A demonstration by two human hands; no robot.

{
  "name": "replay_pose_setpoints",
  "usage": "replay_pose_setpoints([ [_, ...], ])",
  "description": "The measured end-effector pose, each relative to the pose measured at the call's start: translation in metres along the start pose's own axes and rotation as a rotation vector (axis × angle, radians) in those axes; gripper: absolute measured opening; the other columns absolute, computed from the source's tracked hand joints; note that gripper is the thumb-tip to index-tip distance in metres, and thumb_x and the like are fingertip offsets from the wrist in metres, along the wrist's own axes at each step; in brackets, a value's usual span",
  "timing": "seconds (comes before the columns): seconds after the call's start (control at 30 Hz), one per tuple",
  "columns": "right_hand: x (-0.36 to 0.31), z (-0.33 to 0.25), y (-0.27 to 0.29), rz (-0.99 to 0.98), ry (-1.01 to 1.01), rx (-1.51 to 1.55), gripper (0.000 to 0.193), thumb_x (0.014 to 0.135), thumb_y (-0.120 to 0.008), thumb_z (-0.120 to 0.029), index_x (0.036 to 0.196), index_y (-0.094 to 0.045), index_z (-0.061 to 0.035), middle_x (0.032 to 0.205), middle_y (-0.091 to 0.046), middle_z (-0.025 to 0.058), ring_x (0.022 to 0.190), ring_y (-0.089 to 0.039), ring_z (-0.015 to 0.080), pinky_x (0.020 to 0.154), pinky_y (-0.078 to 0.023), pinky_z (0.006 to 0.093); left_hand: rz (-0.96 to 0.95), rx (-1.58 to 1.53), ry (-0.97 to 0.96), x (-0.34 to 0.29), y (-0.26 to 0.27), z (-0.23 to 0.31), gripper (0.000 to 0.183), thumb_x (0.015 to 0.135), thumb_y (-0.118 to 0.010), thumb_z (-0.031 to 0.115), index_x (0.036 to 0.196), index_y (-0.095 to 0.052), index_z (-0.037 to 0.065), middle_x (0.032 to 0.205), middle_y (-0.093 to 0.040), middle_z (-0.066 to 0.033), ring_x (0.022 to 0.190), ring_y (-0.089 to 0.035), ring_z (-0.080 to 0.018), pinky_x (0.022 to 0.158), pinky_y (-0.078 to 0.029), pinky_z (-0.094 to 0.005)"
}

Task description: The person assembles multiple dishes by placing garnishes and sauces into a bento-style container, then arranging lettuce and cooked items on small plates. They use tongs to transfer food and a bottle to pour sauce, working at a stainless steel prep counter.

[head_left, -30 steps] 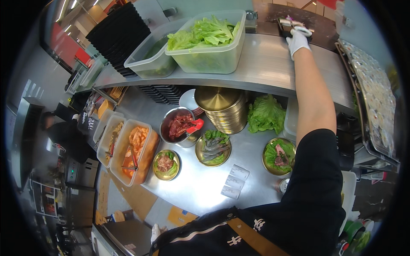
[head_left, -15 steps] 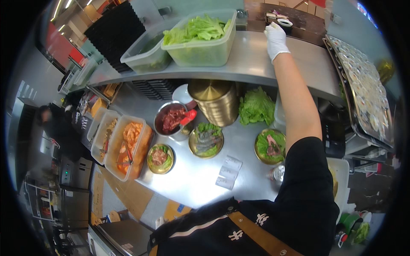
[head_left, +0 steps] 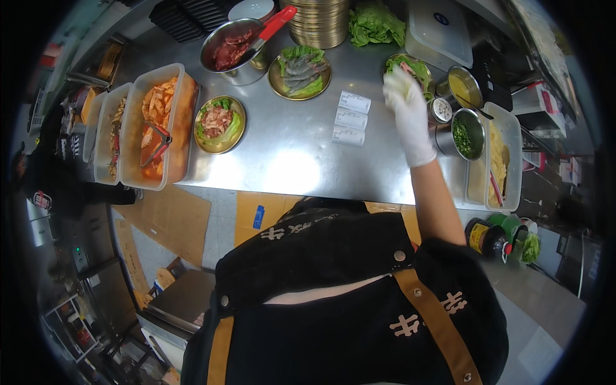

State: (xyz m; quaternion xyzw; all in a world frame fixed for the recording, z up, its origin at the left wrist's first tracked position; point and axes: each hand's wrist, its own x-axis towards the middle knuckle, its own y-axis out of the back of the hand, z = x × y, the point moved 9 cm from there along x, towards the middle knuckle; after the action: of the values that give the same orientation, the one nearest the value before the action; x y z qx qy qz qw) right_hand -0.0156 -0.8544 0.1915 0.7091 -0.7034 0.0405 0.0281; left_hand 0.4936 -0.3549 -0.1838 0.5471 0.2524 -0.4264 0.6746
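Receipts: I see three white paper slips (head_left: 350, 118) in a row mid-worktop (head_left: 289, 167) | right hand (head_left: 408, 119) gloved white, grip loosely curled, over brass plate of lettuce and meat (head_left: 410, 66), contact unclear | left hand out of view | clear tub (head_left: 157, 125) holds orange marinated meat, tongs | steel pot (head_left: 467, 133) holds chopped greens

We see bright, even overhead light w/ a soft white glare patch on the brushed steel counter (head_left: 289, 173), centre of frame. The white-gloved right hand (head_left: 408, 115), upper right of centre, is smeared by motion blur; the small paper slips (head_left: 350, 119) next to it stay sharp. Shadows are faint and short. Strong fisheye bend: counter edges curve, the corners go fully black. Lower left of frame is dim and soft.
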Motion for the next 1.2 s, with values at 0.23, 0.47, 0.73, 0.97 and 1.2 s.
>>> replay_pose_setpoints([
  [0.23, -0.107, 0.123, 0.015, 0.117, -0.185, -0.28, 0.069, 0.092, -0.064, -0.011, 0.151, -0.029, 0.0026, 0.148, -0.041, 0.0242, 0.134, -0.044, 0.0277, 0.111, -0.037, 0.0365, -0.072, -0.25, -0.126, 0.064, 0.002, -0.009, 0.066, 0.098, -0.051, 0.032, 0.147, -0.031, -0.008, 0.139, -0.053, -0.0283, 0.132, -0.051, -0.035, 0.103, -0.043, -0.0386],
  [0.47, -0.083, 0.105, -0.055, 0.126, -0.002, -0.807, 0.097, 0.082, -0.077, -0.032, 0.152, -0.021, 0.0038, 0.154, -0.029, 0.0299, 0.144, -0.03, 0.0394, 0.118, -0.025, 0.0439, 0.034, -0.022, -0.024, 0.021, 0.036, -0.003, 0.061, 0.098, -0.052, 0.028, 0.146, -0.037, -0.006, 0.139, -0.054, -0.0263, 0.132, -0.051, -0.0346, 0.104, -0.043, -0.0385],
  [0.73, -0.082, 0.109, -0.077, -0.12, -0.01, -1.09, 0.102, 0.075, -0.08, -0.037, 0.153, -0.024, -0.0024, 0.153, -0.03, 0.0304, 0.142, -0.031, 0.0427, 0.117, -0.026, 0.046, 0.043, -0.065, 0.006, 0.003, 0.049, -0.03, 0.064, 0.097, -0.054, 0.032, 0.146, -0.036, -0.005, 0.139, -0.053, -0.0259, 0.133, -0.05, -0.0344, 0.105, -0.042, -0.0392],
  [0.97, 0.03, 0.021, -0.054, -0.046, 0.271, -0.486, 0.077, 0.087, -0.073, -0.032, 0.147, -0.038, 0.0024, 0.148, -0.042, 0.0272, 0.133, -0.047, 0.0367, 0.109, -0.04, 0.0424, 0.041, -0.138, -0.008, -0.012, 0.023, -0.032, 0.066, 0.097, -0.055, 0.035, 0.147, -0.036, -0.005, 0.14, -0.052, -0.0256, 0.133, -0.05, -0.0342, 0.105, -0.042, -0.0399],
  [1.2, 0.249, -0.025, -0.078, -0.164, -0.135, -0.153, 0.04, 0.095, -0.063, -0.043, 0.087, -0.062, -0.0034, 0.072, -0.061, 0.0084, 0.054, -0.05, 0.0151, 0.055, -0.043, 0.0296, 0.053, -0.162, 0.046, -0.049, -0.011, -0.023, 0.069, 0.096, -0.056, 0.038, 0.147, -0.035, -0.004, 0.14, -0.052, -0.0252, 0.133, -0.049, -0.034, 0.106, -0.042, -0.0405],
])
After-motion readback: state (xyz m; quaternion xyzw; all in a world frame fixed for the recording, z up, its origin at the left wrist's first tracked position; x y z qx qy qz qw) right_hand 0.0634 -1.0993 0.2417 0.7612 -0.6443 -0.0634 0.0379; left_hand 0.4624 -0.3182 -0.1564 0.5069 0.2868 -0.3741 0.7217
